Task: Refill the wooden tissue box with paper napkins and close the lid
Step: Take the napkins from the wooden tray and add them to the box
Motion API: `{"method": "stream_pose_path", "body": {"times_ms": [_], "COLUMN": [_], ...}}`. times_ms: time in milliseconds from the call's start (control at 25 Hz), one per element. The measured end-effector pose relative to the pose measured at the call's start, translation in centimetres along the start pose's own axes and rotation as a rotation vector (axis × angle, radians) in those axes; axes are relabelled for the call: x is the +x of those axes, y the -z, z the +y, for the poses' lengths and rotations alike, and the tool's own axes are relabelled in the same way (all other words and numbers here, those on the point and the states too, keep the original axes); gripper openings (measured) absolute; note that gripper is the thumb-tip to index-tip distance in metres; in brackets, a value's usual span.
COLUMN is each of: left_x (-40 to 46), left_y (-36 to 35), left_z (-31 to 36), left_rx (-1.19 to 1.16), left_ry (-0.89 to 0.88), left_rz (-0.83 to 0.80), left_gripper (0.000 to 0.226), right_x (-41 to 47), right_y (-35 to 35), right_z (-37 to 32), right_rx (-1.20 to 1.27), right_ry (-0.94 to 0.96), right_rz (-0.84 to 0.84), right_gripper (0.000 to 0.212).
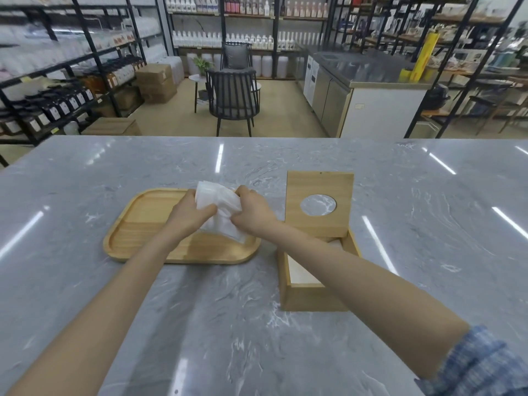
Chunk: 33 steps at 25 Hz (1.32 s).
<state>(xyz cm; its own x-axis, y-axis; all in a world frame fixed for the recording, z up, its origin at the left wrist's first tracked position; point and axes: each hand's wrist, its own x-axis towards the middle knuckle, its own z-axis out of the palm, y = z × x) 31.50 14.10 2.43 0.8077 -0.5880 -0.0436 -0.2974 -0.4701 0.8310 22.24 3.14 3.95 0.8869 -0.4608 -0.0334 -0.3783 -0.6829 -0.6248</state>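
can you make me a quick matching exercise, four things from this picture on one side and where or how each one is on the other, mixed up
Things:
1. napkins
2. tray
3. lid
4. tissue box

States or places:
A. stands upright, with a round hole through it
B. open on the counter, to the right of the tray
C. gripped by the left hand and the right hand together
D. lies flat on the counter, below both hands

Pairs: 1-C, 2-D, 3-A, 4-B
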Motion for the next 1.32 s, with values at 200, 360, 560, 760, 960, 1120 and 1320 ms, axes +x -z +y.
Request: {"method": "stream_pose_path", "body": {"times_ms": [200, 360, 560, 760, 960, 1120, 1320], "left_x": [-3.4, -6.6, -9.6, -11.7, -12.1, -11.3, -10.5], "left_y": [0.3, -0.3, -2.2, -4.9, -7.4, -8.4, -9.0], "left_z": [3.2, 5.2, 7.5, 8.9, 9.4, 9.5, 8.8], "left_rx": [-0.154, -0.395, -0.574, -0.649, -0.502, -0.404, 0.128], "left_ry": [-0.092, -0.157, -0.151, -0.176, -0.066, -0.001, -0.12], "left_rz": [0.028, -0.159, -0.368, -0.448, -0.321, -0.151, 0.017], "left_gripper": [0.035, 0.01, 0.014, 0.019, 0.019, 0.008, 0.013], "right_x": [-4.3, -7.7, -11.6, -14.4, -15.5, -15.3, -14.2], "right_y": [4.1, 7.1, 9.3, 10.6, 11.2, 11.4, 10.8], "right_z": [0.5, 1.4, 3.6, 6.2, 8.6, 9.8, 10.0], "right_rx": [0.161, 0.331, 0.511, 0.596, 0.401, 0.208, -0.028], "right_ry": [0.077, 0.04, 0.033, -0.025, -0.106, -0.131, -0.1], "right_rz": [0.101, 0.116, 0.132, 0.184, 0.27, 0.237, 0.187], "right_gripper": [0.024, 0.034, 0.041, 0.037, 0.026, 0.03, 0.027]}}
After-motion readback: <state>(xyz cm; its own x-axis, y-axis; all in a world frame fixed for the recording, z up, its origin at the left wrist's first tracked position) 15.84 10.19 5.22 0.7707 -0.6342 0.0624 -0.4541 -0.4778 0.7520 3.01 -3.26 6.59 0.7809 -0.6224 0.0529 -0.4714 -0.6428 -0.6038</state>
